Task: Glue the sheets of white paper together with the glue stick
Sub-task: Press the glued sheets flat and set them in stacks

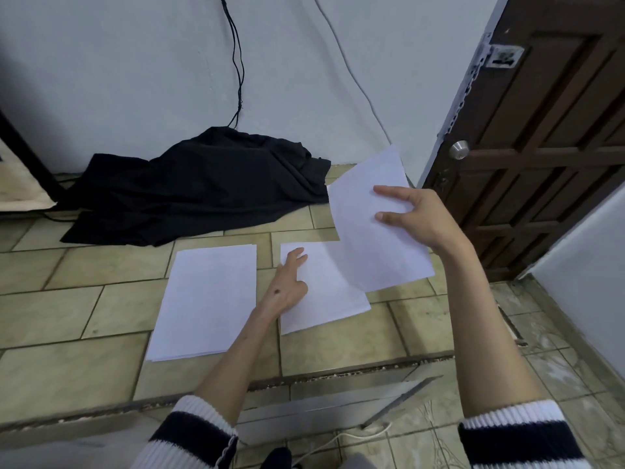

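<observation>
A thin stack of white paper (208, 301) lies on the tiled floor at the left. To its right lies a single white sheet (329, 299), and my left hand (287, 282) rests flat on its left edge with fingers spread. My right hand (416, 214) holds another white sheet (375, 231) up in the air, tilted, above the right part of the lying sheet; thumb and fingers pinch its right edge. No glue stick is in view.
A black cloth (199, 187) is heaped against the wall behind the papers, with cables (236, 62) hanging above it. A dark wooden door (541, 147) stands at the right. A metal threshold strip (321, 401) runs across the floor near me.
</observation>
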